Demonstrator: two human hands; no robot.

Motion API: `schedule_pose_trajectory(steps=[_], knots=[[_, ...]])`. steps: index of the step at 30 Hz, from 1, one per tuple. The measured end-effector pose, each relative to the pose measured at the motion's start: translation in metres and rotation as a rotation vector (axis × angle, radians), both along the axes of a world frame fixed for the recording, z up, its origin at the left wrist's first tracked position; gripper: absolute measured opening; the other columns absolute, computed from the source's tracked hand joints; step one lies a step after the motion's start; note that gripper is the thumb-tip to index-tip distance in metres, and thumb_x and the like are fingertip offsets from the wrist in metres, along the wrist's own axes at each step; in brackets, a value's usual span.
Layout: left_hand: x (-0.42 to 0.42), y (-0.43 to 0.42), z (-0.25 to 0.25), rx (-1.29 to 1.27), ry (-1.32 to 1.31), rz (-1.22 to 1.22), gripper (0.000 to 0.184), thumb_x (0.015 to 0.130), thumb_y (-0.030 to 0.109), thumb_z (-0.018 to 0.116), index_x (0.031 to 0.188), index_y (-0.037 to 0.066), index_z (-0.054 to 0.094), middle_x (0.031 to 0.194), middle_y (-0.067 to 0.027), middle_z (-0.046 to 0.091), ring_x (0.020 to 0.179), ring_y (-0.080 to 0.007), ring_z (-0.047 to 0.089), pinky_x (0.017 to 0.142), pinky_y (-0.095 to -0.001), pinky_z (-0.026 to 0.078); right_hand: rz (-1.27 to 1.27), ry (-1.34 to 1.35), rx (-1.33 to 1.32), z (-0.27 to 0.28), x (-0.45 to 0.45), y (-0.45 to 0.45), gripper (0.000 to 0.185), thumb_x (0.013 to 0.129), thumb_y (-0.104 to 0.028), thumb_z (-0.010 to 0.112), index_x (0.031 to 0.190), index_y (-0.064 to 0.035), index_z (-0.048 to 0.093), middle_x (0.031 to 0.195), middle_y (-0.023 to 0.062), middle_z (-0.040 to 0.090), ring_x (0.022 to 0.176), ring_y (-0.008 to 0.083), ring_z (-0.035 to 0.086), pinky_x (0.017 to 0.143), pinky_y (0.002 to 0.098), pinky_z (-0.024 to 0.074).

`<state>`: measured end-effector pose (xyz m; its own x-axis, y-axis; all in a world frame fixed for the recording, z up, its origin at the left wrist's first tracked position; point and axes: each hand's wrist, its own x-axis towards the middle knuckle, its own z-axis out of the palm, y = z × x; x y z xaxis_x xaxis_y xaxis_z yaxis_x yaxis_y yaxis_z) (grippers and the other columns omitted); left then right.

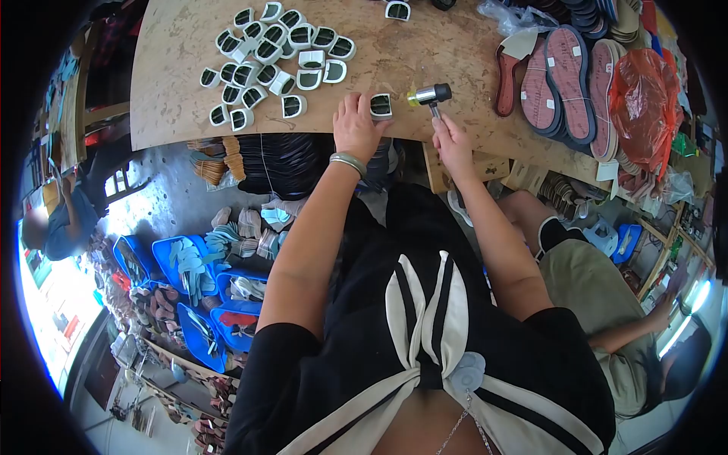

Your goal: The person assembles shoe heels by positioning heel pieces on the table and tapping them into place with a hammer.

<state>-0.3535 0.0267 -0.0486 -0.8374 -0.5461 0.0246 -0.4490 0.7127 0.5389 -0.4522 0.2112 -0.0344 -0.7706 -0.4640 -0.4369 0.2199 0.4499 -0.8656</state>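
On the wooden table near its front edge, my left hand (356, 127) steadies a white shoe heel (381, 106) with a dark inner face, thumb along its lower side and fingers at its left. My right hand (453, 145) is closed around the handle of a small hammer (431, 95). The hammer head has a black end and a yellowish end, the latter pointing toward the heel, a short gap apart from it. A loose pile of similar white heels (267, 51) lies to the left, and a lone heel (396, 10) is at the far edge.
Bundled reddish insoles (569, 64) and a red plastic bag (644, 98) crowd the table's right side. A knife-like tool (510, 64) lies beside the insoles. Blue bins (178, 262) stand on the floor at left. A person (607, 303) sits at my right.
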Motion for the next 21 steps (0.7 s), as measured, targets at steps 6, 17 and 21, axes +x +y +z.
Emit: schedule_pose_trajectory(steps=[6,17,21], knots=[[0.01,-0.007,0.008,0.086,-0.024,-0.124,0.065,0.072,0.03,0.081,0.128,0.013,0.052,0.114,-0.0107,0.054,0.109,-0.0324,0.053,0.092,-0.0435,0.047,0.011,0.071,0.009,-0.004,0.017,0.01,0.034,0.1,-0.028,0.054,0.123,-0.0039,0.062,0.058,-0.0009,0.047,0.052,0.0066,0.046,0.05,0.0244,0.0375],[-0.004,-0.021,0.014,0.193,-0.243,-0.229,0.057,0.077,0.036,0.077,0.127,0.02,0.056,0.106,-0.009,0.06,0.094,-0.0315,0.065,0.077,-0.0428,0.054,0.006,0.064,0.03,-0.012,0.026,-0.002,0.032,0.1,-0.028,0.052,0.123,-0.0073,0.062,0.059,0.0032,0.052,0.053,0.0127,0.053,0.053,0.0294,0.0423],[-0.003,-0.002,0.01,0.267,-0.227,-0.041,0.055,0.076,0.038,0.078,0.124,0.02,0.06,0.098,-0.0073,0.063,0.088,-0.0293,0.067,0.075,-0.0412,0.054,0.005,0.17,0.112,-0.001,0.016,-0.015,0.034,0.1,-0.03,0.053,0.124,-0.0088,0.061,0.062,0.0095,0.057,0.056,0.0217,0.057,0.055,0.0343,0.0444]])
